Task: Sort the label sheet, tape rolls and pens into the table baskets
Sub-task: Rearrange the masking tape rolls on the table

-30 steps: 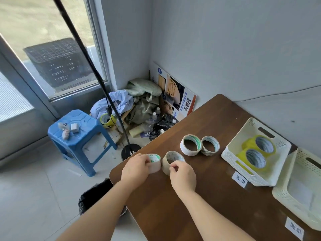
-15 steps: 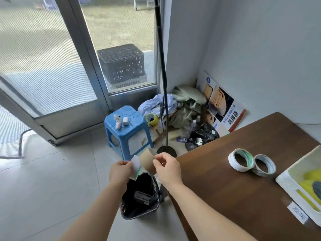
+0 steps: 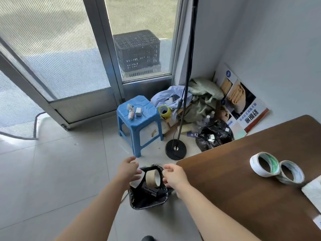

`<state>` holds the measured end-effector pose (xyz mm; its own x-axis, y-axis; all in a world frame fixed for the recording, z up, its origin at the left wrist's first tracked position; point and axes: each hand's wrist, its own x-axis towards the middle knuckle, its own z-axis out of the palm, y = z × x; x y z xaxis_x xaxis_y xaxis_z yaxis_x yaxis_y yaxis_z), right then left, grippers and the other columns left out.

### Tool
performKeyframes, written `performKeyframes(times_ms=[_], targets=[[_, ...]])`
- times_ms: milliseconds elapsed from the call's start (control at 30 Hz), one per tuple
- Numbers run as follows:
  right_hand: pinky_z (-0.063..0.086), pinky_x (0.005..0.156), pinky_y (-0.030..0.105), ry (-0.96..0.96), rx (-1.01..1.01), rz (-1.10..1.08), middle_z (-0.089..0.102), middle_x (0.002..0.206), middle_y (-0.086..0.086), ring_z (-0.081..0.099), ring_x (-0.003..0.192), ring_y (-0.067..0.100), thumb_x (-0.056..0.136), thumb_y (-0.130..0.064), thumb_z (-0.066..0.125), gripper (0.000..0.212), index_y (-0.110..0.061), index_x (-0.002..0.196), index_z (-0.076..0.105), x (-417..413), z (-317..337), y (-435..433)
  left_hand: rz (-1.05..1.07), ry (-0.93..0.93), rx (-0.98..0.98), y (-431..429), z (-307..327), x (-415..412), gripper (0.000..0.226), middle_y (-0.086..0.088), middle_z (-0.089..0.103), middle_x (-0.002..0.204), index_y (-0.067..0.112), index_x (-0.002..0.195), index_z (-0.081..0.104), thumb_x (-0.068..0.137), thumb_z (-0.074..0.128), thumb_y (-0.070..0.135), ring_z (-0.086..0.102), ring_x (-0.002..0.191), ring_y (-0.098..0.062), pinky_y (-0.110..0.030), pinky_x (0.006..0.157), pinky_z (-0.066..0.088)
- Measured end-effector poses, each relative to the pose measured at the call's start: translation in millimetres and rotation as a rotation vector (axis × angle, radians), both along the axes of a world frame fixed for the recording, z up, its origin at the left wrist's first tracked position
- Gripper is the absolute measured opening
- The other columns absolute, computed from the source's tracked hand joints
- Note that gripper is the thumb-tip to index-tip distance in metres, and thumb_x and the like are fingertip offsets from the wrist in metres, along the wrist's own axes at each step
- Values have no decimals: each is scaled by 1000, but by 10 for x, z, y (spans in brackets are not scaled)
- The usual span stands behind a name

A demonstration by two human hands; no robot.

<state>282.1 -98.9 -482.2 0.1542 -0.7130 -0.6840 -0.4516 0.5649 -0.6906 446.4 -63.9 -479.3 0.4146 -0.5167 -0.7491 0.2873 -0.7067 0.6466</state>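
tape roll (image 3: 152, 178) on edge, hole facing right.

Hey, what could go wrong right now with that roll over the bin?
The brown roll sits between open hands over the bin; it looks unheld, so it may land in the trash, not a basket. Two rolls remain unsorted on the table.
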Motion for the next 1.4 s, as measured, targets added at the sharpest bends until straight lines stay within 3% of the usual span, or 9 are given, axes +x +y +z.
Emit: performKeyframes(times_ms=[167, 333, 467, 667, 767, 900, 1200, 1300, 1400], targets=[[47, 57, 25, -10, -72, -77, 65, 88, 2, 58, 67, 13, 92, -10, 51, 16, -20, 95, 63, -98, 40, -105, 28, -21, -42, -119, 46, 16, 36, -17, 59, 119, 11, 129, 52, 95, 45, 5, 64, 87, -27, -32, 62, 53], [57, 81, 38, 7, -234, -157, 70, 89, 1, 66, 82, 18, 88, -16, 59, 17, -29, 79, 64, -325, 244, -270, -66, -98, -111, -382, 204, -278, 24, -13, 62, 104, 10, 116, 60, 93, 51, 8, 61, 78, -21, -33, 69, 53], [58, 81, 41, 69, -331, -255, 70, 82, -2, 66, 84, 20, 85, -22, 63, 13, -29, 76, 67, -721, 415, -395, -246, -141, -209, -659, 407, -805, 19, -7, 63, 90, 10, 108, 62, 92, 53, 8, 58, 71, -16, -31, 66, 51], [56, 83, 41, 211, -395, -412, 70, 84, -2, 66, 85, 22, 83, -23, 65, 6, -23, 85, 71, -1560, 600, -583, -564, -226, -317, -1033, 607, -1705, 15, -3, 66, 83, 17, 101, 65, 91, 54, 13, 59, 67, -15, -30, 61, 52], [52, 82, 34, 282, -395, -478, 68, 90, -4, 64, 88, 20, 86, -21, 64, 9, -20, 92, 71, -2017, 646, -643, -687, -264, -336, -1177, 645, -2114, 13, 1, 65, 80, 26, 91, 64, 89, 54, 18, 58, 64, -14, -34, 69, 55], [51, 83, 32, 372, -363, -531, 69, 98, -3, 62, 91, 17, 88, -24, 62, 15, -19, 100, 71, -2560, 624, -664, -837, -333, -352, -1320, 645, -2647, 16, 3, 64, 82, 24, 99, 66, 89, 54, 21, 56, 66, -15, -31, 74, 52], [43, 80, 25, 502, -302, -480, 64, 122, 1, 60, 108, 21, 90, -22, 62, 29, -17, 119, 65, -3331, 415, -741, -1221, -501, -312, -1456, 453, -3498, 36, -1, 63, 124, 24, 126, 59, 92, 49, 18, 59, 112, -20, -29, 88, 48], [47, 97, 33, 520, -286, -434, 57, 133, 1, 55, 119, 22, 93, -18, 56, 38, -20, 130, 57, -3499, 339, -754, -1399, -537, -316, -1499, 357, -3623, 50, -1, 45, 147, 21, 142, 43, 94, 43, 8, 42, 135, -20, -30, 108, 35], [43, 104, 36, 525, -263, -364, 52, 141, 0, 50, 127, 22, 95, -14, 49, 45, -22, 139, 49, -3598, 271, -769, -1537, -556, -317, -1530, 293, -3696, 60, 3, 26, 157, 20, 147, 34, 91, 39, 0, 26, 144, -17, -30, 116, 25]])
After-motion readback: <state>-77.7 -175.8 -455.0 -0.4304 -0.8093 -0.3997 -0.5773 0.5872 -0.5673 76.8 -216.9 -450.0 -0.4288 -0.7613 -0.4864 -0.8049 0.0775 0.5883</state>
